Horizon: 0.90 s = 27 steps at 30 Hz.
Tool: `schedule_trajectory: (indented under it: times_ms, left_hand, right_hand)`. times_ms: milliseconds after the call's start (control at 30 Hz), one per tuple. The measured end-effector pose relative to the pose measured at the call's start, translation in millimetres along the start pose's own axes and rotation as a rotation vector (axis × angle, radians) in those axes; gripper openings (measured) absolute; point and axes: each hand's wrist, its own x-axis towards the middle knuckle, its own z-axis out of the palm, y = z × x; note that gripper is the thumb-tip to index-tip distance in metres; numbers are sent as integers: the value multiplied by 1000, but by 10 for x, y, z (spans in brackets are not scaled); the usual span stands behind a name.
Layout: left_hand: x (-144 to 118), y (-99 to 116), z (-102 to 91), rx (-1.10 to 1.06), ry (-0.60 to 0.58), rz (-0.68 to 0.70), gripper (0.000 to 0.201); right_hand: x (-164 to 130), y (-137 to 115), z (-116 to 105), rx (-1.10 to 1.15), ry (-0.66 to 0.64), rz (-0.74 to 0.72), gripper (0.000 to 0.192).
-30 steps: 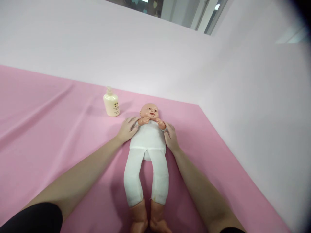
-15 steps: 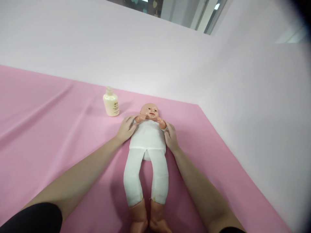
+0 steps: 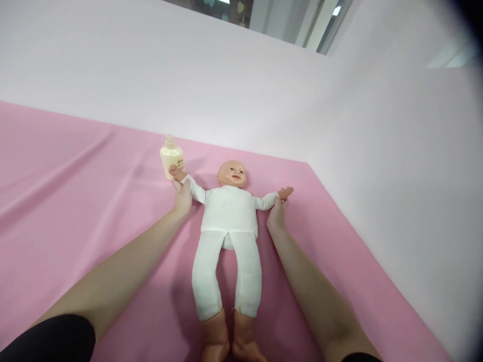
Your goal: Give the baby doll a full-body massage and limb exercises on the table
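Head camera shows a change from half a second ago: then the doll's [image 3: 230, 211] arms were folded up at its chin with both hands flat beside its chest, and now the arms are spread wide, each one held out near the wrist. The doll itself lies in the same spot, on its back, head away from the person, legs toward the bottom edge, dressed in a white suit with bare feet. The cream lotion bottle [image 3: 172, 158] has not moved either (it stands upright beside the doll's head, on the left).

At the left, a pink sheet [image 3: 68, 191] covers the surface, creased in long soft folds. It runs right to a corner where two pale walls [image 3: 377, 176] meet, and above the back wall a strip of window and ceiling light shows.

The left hand [image 3: 182, 195] reaches forward on a long bare forearm, a dark sleeve at the lower left corner. Its fingers are closed around the doll's sleeved forearm, and the doll's small fist sticks out past them, right in front of the bottle; whether it touches the bottle I cannot tell. In the middle lies the doll's torso. On the right, the right hand [image 3: 276, 213] pinches the doll's other arm at the cuff from below, fingers clamped, with the doll's open hand poking out beyond.
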Motion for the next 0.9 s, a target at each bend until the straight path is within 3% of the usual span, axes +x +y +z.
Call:
schedule_trajectory:
  times_ms: [133,267,433,567,667,767,900]
  left_hand:
    - [43,-90,15,-17,31,-17,46]
    - [-23,72,4,-115,-30,75,55]
    - [-147,343,-11,-130,-281,275,55]
    - [-191,420,-7,116,-457,425,51]
    - [-196,425,4,260,-545,462,47]
    - [-198,428,9,283,-556,481,47]
    - [-205,430,3,207,-502,473,46]
  right_hand:
    - [48,98,-2,46,24,51,62]
    - [-52,-76,7,96,-42,-26,68]
    - [-203,-349,26,115,-184,-179,64]
    - [-246,-381,40,13,-335,-201,58]
    - [-245,-341,49,-130,-481,-306,53]
    - [-239,-308,54,-240,-549,-411,56]
    - [-250,-291,59,-209,-489,-365,56]
